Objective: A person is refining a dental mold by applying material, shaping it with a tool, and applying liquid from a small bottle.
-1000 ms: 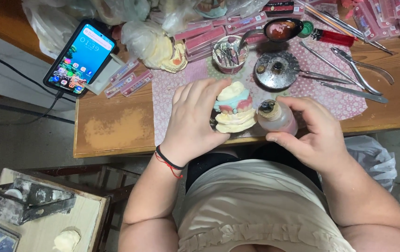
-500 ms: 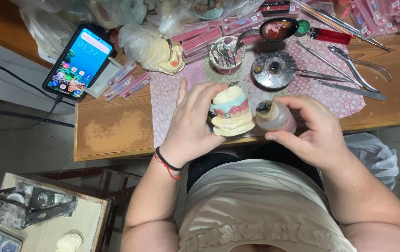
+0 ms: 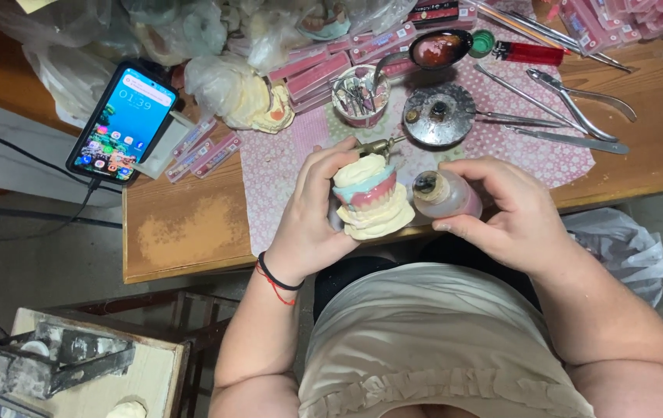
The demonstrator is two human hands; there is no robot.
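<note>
— While your left hand (image 3: pixel 312 224) wraps the dental model (image 3: pixel 372 199), what stays hidden from you?

— Its back and left side, behind your fingers and palm. The top edge of the view also cuts off the plastic bags (image 3: pixel 76 46) and the pink trays (image 3: pixel 625 15), and the small tools inside the cup (image 3: pixel 360 97) are too tangled to tell apart.

— How many of each thing do you have?

— One model and one small bottle (image 3: pixel 446 193); one phone (image 3: pixel 123 122), one spoon (image 3: pixel 436 50), one round metal dish (image 3: pixel 440 116), one pair of pliers (image 3: pixel 579 101).

— And the model itself?

— Two cream plaster casts stacked, with pink wax and a pale blue-green band between them. You hold it upright just above the near edge of the table (image 3: pixel 184 224), closed firmly in your left hand. Your right hand (image 3: pixel 513 217) curls around the bottle, just beside the model; its open neck looks dark.
</note>
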